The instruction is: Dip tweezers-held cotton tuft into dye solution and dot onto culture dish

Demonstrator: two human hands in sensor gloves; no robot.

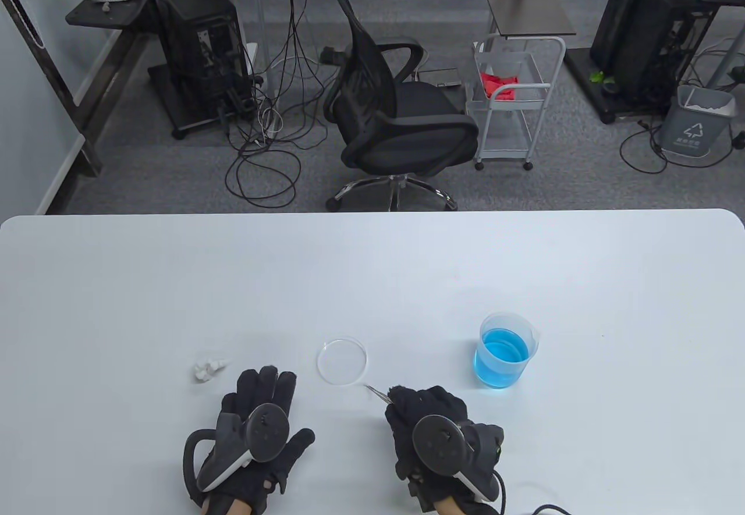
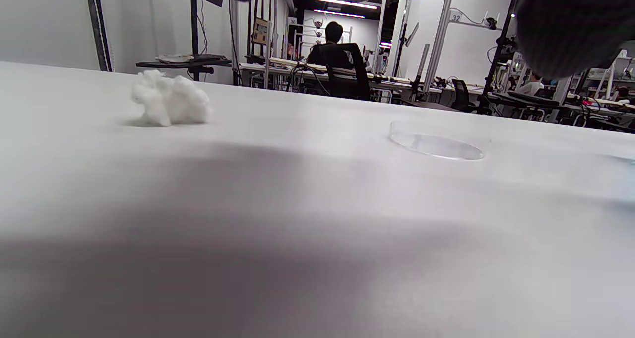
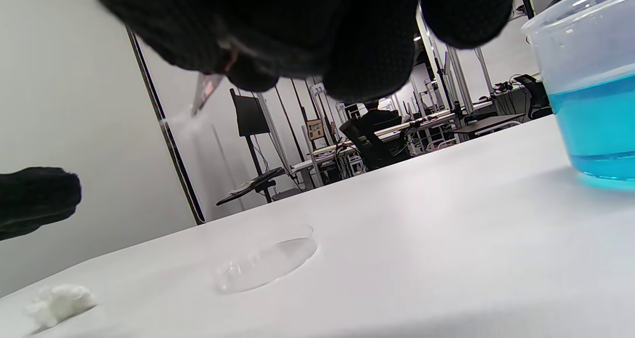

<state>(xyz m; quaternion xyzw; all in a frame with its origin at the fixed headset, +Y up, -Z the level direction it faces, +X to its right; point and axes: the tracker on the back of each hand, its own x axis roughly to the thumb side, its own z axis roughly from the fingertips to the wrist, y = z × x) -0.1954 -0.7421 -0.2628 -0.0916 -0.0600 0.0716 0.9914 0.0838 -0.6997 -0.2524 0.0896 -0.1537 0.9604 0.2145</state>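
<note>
From the table view, your right hand (image 1: 433, 422) was curled around one pair of tweezers (image 1: 378, 393), whose thin metal tips poked out ahead of your fingers toward the single culture dish (image 1: 342, 361) just in front; nothing hung in those tips. Your left hand (image 1: 256, 428) lay flat and spread on the table (image 1: 372, 270), gripping nothing, with the one cotton tuft (image 1: 208, 368) just ahead and to its left. The one beaker of blue dye (image 1: 505, 351) stood ahead and to the right of your right hand. From the left wrist view, the tuft (image 2: 169, 100) looked loose and nearly weightless, so I judged you would want to nip a small wisp at its edge with the tips, not press down on it; the dish (image 2: 435, 144), ahead and to the right, was thin, clear and probably light enough to skate if prodded. From the right wrist view, your gloved fingers (image 3: 357, 45) were bunched over the tweezers (image 3: 206, 91): stiff, slim and likely slippery, best held mid-shank. The beaker (image 3: 588, 90) was close on the right, roughly half full and easily tipped, I judged.
</note>
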